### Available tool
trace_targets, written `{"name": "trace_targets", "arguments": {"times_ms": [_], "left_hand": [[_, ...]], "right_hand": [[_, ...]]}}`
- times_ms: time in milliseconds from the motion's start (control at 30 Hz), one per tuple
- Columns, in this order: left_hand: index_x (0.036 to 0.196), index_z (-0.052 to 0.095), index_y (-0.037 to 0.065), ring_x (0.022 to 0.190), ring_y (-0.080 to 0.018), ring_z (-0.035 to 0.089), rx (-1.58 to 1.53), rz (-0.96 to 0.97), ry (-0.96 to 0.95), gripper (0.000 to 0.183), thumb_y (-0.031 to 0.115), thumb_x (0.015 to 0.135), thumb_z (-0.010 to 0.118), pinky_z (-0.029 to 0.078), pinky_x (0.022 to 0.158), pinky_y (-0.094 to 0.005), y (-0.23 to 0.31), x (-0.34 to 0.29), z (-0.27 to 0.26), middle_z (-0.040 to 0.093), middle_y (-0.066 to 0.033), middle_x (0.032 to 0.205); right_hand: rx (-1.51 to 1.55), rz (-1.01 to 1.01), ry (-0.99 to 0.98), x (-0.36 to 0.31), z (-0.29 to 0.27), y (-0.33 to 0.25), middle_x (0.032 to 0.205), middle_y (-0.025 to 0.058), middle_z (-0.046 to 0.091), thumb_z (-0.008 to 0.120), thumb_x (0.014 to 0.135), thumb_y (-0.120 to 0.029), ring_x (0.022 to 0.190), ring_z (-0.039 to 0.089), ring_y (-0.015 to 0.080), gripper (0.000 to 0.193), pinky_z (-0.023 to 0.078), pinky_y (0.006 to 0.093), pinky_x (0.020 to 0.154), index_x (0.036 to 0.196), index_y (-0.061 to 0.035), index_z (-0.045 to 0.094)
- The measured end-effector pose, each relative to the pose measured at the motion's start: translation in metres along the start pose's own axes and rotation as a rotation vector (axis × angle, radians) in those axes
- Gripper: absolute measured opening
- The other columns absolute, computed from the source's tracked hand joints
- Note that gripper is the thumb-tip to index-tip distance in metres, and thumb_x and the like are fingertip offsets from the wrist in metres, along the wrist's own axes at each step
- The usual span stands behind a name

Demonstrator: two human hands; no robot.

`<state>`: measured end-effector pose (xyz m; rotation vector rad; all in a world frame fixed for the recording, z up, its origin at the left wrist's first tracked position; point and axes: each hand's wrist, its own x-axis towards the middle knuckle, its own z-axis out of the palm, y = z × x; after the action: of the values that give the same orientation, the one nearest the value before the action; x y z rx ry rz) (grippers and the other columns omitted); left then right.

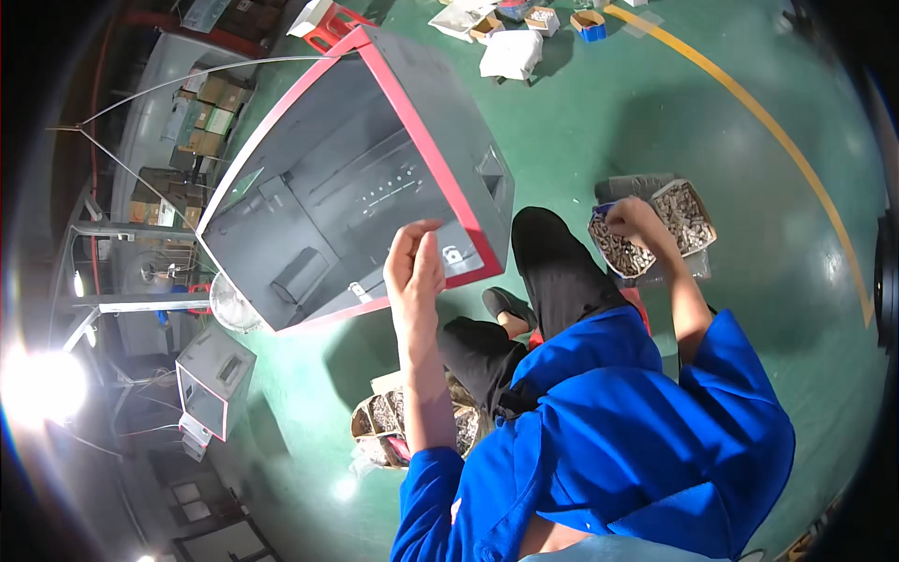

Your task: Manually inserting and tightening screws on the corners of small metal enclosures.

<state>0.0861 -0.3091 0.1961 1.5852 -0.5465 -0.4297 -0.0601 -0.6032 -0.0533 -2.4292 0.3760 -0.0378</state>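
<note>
Left hand by grey cabinet's red-framed corner, fingers together (contents unclear); right hand over parts box's far edge, can't tell grip.

A person in a blue shirt reaches the right hand to a box of small parts, a second box just beside it, while the curled left hand is raised before a grey cabinet edged in red on a green floor.

The green floor bears a yellow line at the right. It supports a large grey, red-edged cabinet and, farther left, a smaller grey cabinet.
</note>
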Motion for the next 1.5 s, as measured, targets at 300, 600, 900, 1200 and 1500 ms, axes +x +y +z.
{"name": "trace_targets", "arguments": {"times_ms": [300,600,900,1200,1500], "left_hand": [[0.072,0.045,0.002,0.060,-0.0046,0.028,0.387,0.126,0.153,0.031,0.018,0.085,0.069,0.024,0.051,-0.0217,0.000,-0.027,-0.004,0.035,0.0044,0.062],[0.066,0.042,0.002,0.051,-0.0066,0.025,0.589,0.216,0.358,0.029,0.006,0.079,0.068,0.022,0.046,-0.0235,0.003,-0.046,-0.027,0.030,0.0012,0.054],[0.065,0.040,0.002,0.053,-0.0045,0.022,0.642,0.355,0.424,0.030,0.003,0.080,0.066,0.017,0.047,-0.0237,-0.012,-0.043,-0.063,0.027,0.0042,0.055],[0.064,0.038,0.001,0.053,-0.0060,0.022,0.694,0.415,0.472,0.031,0.001,0.077,0.066,0.017,0.047,-0.0250,-0.024,-0.041,-0.103,0.027,0.0019,0.056],[0.062,0.039,0.001,0.047,-0.0117,0.028,0.740,0.383,0.530,0.031,-0.001,0.069,0.069,0.023,0.045,-0.0276,-0.031,-0.051,-0.136,0.031,-0.0036,0.055]], "right_hand": [[0.963,-0.449,0.341,0.062,-0.118,-0.199,0.081,0.0067,0.066,0.061,0.086,-0.001,0.068,0.060,0.0100,0.009,0.050,0.0236,0.063,0.093,0.0036,0.061],[1.149,-0.796,0.558,0.106,-0.125,-0.320,0.089,0.0062,0.068,0.065,0.083,0.001,0.080,0.067,0.0125,0.013,0.055,0.0221,0.069,0.095,0.0010,0.068],[0.819,-0.902,0.875,0.130,-0.091,-0.337,0.075,0.0056,0.064,0.072,0.074,-0.002,0.067,0.063,0.0166,0.015,0.051,0.0277,0.056,0.088,-0.0052,0.070],[0.201,-0.968,0.974,0.137,-0.083,-0.365,0.067,0.0051,0.055,0.069,0.078,-0.007,0.065,0.059,0.0220,0.017,0.048,0.0332,0.053,0.079,-0.0054,0.052],[0.190,-0.796,0.672,0.135,-0.063,-0.395,0.061,0.0087,0.058,0.065,0.085,-0.017,0.055,0.060,0.0257,0.026,0.045,0.0344,0.048,0.074,-0.0075,0.044]]}}
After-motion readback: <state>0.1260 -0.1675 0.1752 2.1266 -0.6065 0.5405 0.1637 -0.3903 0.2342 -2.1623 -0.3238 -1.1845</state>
